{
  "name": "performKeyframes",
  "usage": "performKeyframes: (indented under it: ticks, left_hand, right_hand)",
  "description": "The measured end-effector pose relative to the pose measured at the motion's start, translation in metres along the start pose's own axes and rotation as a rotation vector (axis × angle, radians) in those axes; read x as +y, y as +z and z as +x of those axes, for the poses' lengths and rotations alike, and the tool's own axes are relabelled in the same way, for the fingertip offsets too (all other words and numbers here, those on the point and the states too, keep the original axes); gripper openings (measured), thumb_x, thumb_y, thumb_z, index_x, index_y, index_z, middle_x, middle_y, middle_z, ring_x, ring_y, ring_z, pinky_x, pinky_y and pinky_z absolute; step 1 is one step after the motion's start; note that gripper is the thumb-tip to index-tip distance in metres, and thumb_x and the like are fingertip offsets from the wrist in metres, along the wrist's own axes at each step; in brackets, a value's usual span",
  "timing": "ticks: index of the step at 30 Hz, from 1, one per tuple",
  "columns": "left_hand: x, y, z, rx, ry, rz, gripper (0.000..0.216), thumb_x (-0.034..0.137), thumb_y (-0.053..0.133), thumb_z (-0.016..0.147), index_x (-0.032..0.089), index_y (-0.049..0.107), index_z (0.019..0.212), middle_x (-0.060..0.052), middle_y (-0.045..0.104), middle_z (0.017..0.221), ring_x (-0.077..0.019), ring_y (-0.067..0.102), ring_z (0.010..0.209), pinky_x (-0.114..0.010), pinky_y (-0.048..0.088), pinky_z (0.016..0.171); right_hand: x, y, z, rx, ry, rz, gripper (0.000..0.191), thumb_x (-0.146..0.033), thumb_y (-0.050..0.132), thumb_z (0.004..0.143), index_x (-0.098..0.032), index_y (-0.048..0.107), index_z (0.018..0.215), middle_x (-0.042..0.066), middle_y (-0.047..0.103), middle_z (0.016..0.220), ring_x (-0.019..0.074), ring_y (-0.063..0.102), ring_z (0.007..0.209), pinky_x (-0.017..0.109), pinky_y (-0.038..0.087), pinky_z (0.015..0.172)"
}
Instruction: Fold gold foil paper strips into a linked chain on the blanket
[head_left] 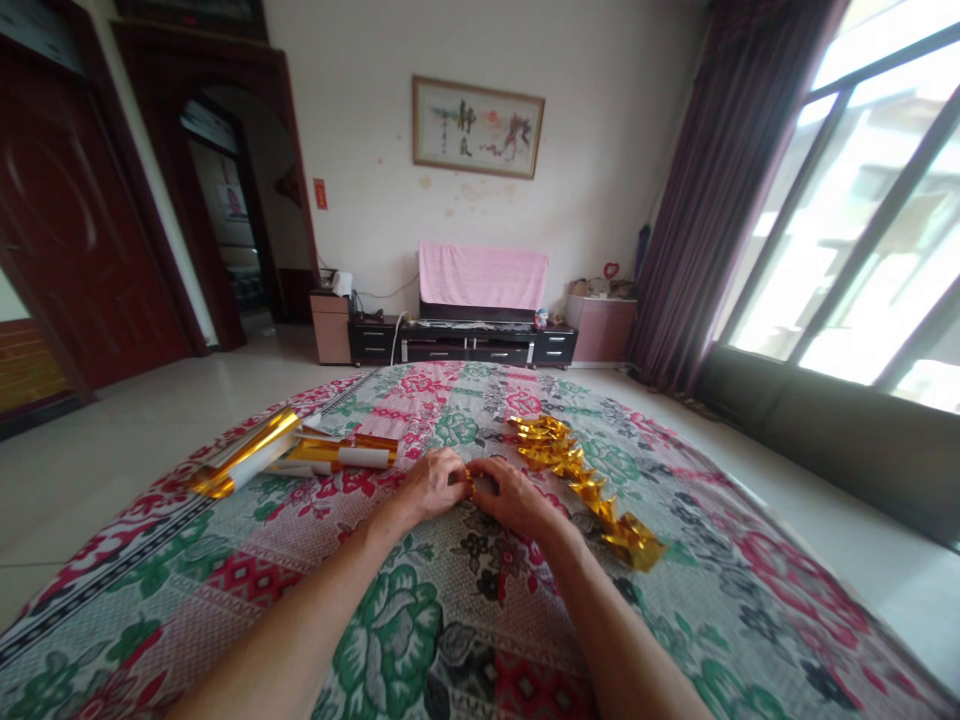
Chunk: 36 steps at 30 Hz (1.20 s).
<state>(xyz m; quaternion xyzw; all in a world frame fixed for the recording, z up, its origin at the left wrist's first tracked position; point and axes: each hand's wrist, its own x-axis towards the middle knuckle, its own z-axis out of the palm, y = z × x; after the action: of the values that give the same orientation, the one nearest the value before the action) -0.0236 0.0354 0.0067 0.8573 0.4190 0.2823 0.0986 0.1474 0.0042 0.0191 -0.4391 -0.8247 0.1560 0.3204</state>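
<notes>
My left hand [433, 486] and my right hand [508, 492] meet over the middle of the cloth, fingertips close together. Pinched between them is a small piece of gold foil paper [469, 484], mostly hidden by the fingers. To the right of my right hand lies a curved row of folded gold foil pieces [581, 475], running from the far side toward me. Left of my left hand are loosely rolled gold foil sheets [251, 455] with white backs, and another gold and white roll [364, 455] lies beside them.
A floral cloth [390, 630] in red, green and grey covers the rounded surface under my hands. Beyond it stands a low black cabinet [469, 345] with a pink towel [484, 272] over a flat screen. A curtain [705, 190] hangs by the window at right.
</notes>
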Motion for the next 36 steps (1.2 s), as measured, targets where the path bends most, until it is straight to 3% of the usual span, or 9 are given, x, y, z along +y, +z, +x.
performKeyframes:
  ticks: [12, 25, 36]
  left_hand:
    - [-0.002, -0.002, 0.002, -0.002, -0.046, -0.111, 0.008, 0.023, 0.061, 0.067, 0.016, 0.065, 0.068, -0.003, 0.063, 0.08, -0.0147, 0.057, 0.077, -0.024, 0.043, 0.074]
    - [-0.011, -0.008, 0.003, -0.094, -0.046, -0.281, 0.008, 0.019, 0.06, 0.068, 0.016, 0.066, 0.07, -0.002, 0.064, 0.086, -0.0141, 0.056, 0.083, -0.023, 0.042, 0.078]
    - [-0.015, -0.008, 0.003, -0.109, 0.034, -0.27, 0.01, 0.014, 0.058, 0.068, 0.016, 0.066, 0.074, -0.002, 0.065, 0.087, -0.0139, 0.057, 0.085, -0.024, 0.042, 0.082]
  right_hand:
    - [-0.002, 0.0, 0.0, 0.002, 0.014, -0.013, 0.029, -0.015, 0.057, 0.071, -0.019, 0.06, 0.099, 0.005, 0.061, 0.097, 0.0172, 0.054, 0.087, 0.028, 0.041, 0.079]
    - [-0.004, -0.002, -0.001, -0.006, 0.048, 0.007, 0.034, -0.011, 0.054, 0.067, -0.019, 0.058, 0.1, 0.003, 0.06, 0.091, 0.0151, 0.053, 0.082, 0.025, 0.039, 0.074]
    - [-0.005, -0.001, -0.001, 0.021, 0.022, -0.012, 0.028, -0.012, 0.055, 0.066, -0.018, 0.06, 0.093, 0.003, 0.062, 0.089, 0.0154, 0.054, 0.082, 0.025, 0.04, 0.073]
